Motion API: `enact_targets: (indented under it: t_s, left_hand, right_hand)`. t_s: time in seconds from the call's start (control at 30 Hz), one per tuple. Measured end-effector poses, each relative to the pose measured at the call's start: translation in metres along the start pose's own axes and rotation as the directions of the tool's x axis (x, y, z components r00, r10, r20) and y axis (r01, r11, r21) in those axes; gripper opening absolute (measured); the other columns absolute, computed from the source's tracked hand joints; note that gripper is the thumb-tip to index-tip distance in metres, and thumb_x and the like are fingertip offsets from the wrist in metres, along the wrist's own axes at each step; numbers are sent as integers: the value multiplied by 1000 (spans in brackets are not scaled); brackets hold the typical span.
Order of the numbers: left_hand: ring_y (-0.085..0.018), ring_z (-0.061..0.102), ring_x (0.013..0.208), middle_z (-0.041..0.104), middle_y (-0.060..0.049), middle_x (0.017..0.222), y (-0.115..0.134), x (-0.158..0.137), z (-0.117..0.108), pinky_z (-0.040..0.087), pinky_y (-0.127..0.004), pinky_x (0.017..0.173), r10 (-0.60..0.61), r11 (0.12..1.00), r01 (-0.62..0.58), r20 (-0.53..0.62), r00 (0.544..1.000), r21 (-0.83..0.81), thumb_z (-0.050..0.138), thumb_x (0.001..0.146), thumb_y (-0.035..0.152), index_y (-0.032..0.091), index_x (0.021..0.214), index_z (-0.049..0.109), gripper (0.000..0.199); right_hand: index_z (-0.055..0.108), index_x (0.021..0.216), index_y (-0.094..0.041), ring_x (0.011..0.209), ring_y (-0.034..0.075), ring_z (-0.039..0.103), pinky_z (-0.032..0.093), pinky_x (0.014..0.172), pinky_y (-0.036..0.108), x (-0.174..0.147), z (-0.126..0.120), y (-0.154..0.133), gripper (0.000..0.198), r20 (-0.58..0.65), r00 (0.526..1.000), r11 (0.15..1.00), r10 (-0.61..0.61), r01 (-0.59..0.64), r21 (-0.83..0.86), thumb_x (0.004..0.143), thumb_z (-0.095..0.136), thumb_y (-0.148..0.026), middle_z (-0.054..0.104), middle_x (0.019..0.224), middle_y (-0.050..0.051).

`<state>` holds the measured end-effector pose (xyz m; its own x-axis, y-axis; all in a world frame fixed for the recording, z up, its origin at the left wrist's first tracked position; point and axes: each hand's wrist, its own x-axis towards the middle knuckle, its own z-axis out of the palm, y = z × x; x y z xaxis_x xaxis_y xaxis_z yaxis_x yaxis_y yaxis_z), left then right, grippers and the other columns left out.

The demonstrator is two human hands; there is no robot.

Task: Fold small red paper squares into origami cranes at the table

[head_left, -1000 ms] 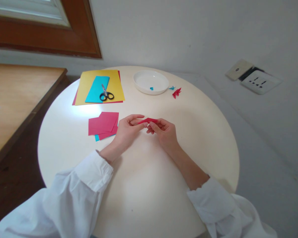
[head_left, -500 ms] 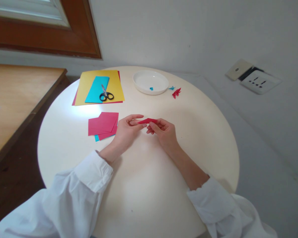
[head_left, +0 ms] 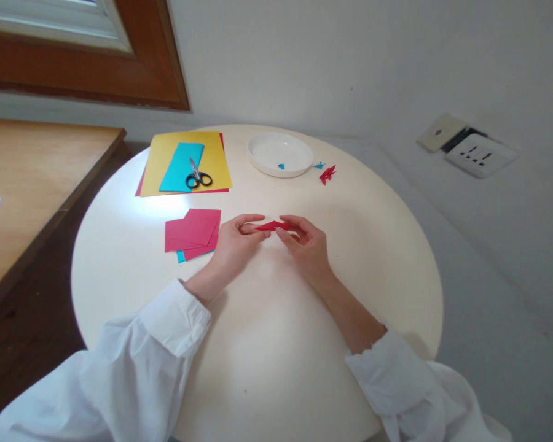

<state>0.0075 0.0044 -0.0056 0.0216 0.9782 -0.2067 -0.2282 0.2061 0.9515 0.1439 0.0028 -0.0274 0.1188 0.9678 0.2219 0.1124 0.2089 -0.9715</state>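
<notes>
A small folded piece of red paper (head_left: 273, 226) is held between my two hands over the middle of the round white table. My left hand (head_left: 238, 240) pinches its left end between thumb and fingers. At the other end, my right hand (head_left: 306, 242) grips the paper with thumb and curled fingers, its index finger arched above. To the left of my left hand lie several loose red paper squares (head_left: 188, 231), with the corner of a blue sheet (head_left: 180, 256) showing beneath them.
Farther back on the table (head_left: 387, 258), black-handled scissors (head_left: 198, 178) rest on folded blue paper (head_left: 175, 172) over yellow sheets (head_left: 216, 156). A white dish (head_left: 276, 147) holds a tiny blue piece (head_left: 281, 166). Right of it lie small blue (head_left: 319, 165) and red folded paper figures (head_left: 327, 174).
My right index finger has lifted and now arches above the red paper, and the other right fingers have curled in. My left hand keeps its hold, nearly still.
</notes>
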Motion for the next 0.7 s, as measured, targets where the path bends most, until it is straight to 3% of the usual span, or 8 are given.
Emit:
enact_targets:
  t_s: [0.17,0.37,0.53,0.7]
  left_hand:
    - [-12,58,57,66,1,63,0,-1,-1,42,-24,58,7,1000,-7,14,1000,-2,72,56,17,16,90,62,36]
    - [-15,61,73,69,-5,76,1,-4,0,44,-28,70,4,997,6,142,990,-71,74,57,24,14,80,67,26]
    - [-14,57,67,67,-4,71,0,-4,-1,42,-26,64,9,1000,-5,175,985,-26,70,61,27,14,68,69,14]
    - [-13,54,64,64,-3,69,3,-6,0,39,-25,60,34,999,-38,151,988,27,71,62,31,15,66,68,17]
  right_hand:
    - [65,70,-19,67,16,62,50,61,29,0,1,1,16,-23,1000,997,13,-15,-77,67,67,-34,68,71,3]
    - [64,67,-19,62,14,58,48,62,28,0,2,-1,19,-15,998,998,67,-67,15,65,68,-37,65,62,0]
    - [64,65,-18,57,11,54,44,59,26,-2,3,-4,17,43,991,990,126,-129,62,65,67,-35,61,58,-2]
    - [64,65,-18,59,12,55,44,58,26,-3,4,-4,17,66,991,992,116,-119,37,67,66,-35,62,60,-1]
